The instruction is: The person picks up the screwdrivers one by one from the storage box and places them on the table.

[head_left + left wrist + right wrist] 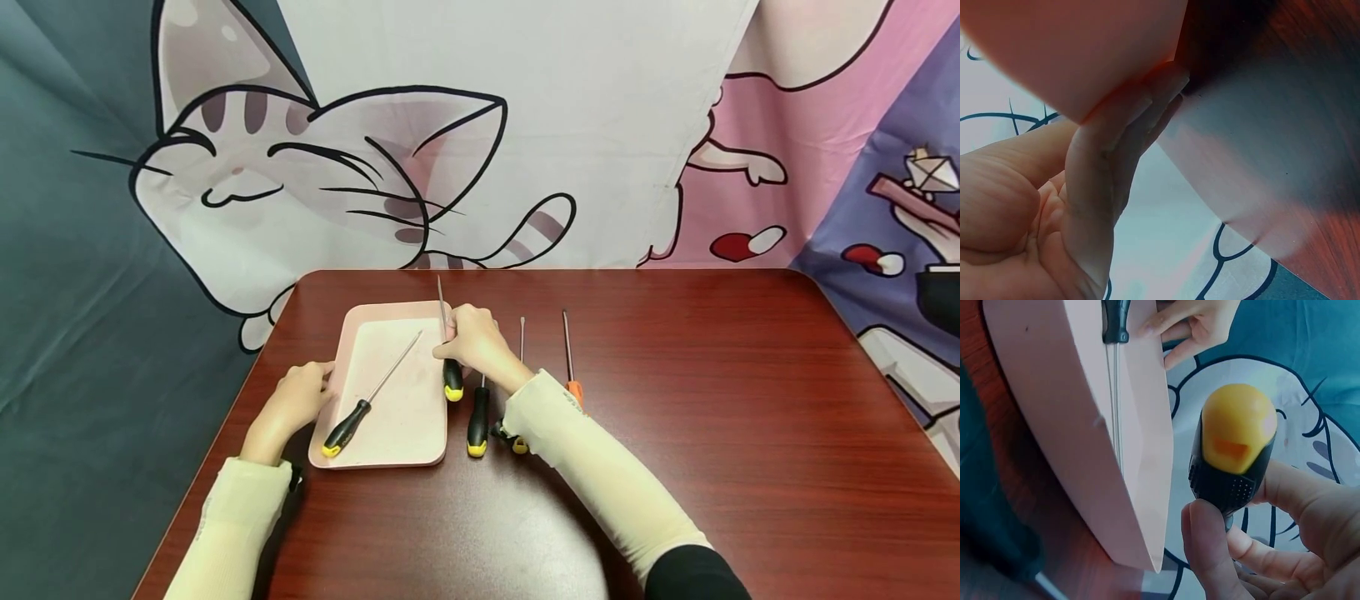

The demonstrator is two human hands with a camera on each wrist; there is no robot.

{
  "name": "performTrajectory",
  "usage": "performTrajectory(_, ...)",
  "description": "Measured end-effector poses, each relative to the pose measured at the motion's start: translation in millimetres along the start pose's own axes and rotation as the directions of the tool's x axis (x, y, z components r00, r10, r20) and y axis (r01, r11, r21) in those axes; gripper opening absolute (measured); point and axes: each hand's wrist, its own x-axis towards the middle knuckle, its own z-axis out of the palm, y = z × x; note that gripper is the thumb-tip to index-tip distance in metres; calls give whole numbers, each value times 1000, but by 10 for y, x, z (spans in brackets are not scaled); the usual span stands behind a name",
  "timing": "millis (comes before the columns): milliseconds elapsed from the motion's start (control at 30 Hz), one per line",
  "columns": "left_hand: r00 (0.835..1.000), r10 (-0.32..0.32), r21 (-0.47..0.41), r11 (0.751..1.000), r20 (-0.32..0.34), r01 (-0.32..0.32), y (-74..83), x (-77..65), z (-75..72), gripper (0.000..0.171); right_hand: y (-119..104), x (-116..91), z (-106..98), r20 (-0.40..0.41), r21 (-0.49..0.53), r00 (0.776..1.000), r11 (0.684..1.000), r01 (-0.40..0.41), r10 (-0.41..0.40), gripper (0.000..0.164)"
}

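Note:
My left hand (pixel 298 395) grips the left rim of a pale pink tray (pixel 395 313); in the left wrist view its fingers (pixel 1129 119) lie against the tray's outer wall. My right hand (pixel 480 340) pinches a screwdriver (pixel 1235 444) with a black handle and yellow end cap. It is held above the tray's right edge, its thin shaft toward the far side. Inside the tray a similar black-and-yellow screwdriver (pixel 350 427) lies diagonally, tip toward the far right.
Right of the tray, another black-and-yellow screwdriver (pixel 477 422) lies on the brown table (pixel 712 400). Beside it, a screwdriver with a yellow cap (pixel 520 446) is partly hidden by my right arm. Farther right is an orange-handled screwdriver (pixel 574 391). A cartoon-print cloth (pixel 585 125) hangs behind.

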Motion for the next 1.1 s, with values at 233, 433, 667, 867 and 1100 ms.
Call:
performTrajectory(233,1000,0,-4,1000,2,0,-1,-10,-8,48,99,-22,-61,6,37,1000,999,-22,21,23)
performTrajectory(433,1000,2,-9,1000,1,-2,-10,-4,-3,48,141,-49,-96,-3,29,1000,1000,-4,4,24)
performTrajectory(667,1000,3,-4,1000,-1,-3,-8,-5,7,47,211,-88,-155,-11,0,1000,1000,8,-8,24)
performTrajectory(867,1000,-6,-1,1000,-2,6,3,-7,6,47,265,-116,-213,-16,-37,1000,999,18,-19,25)
performTrajectory(1100,1000,0,9,1000,-9,0,5,-9,10,46,328,-155,-266,-10,-45,1000,999,0,0,25)
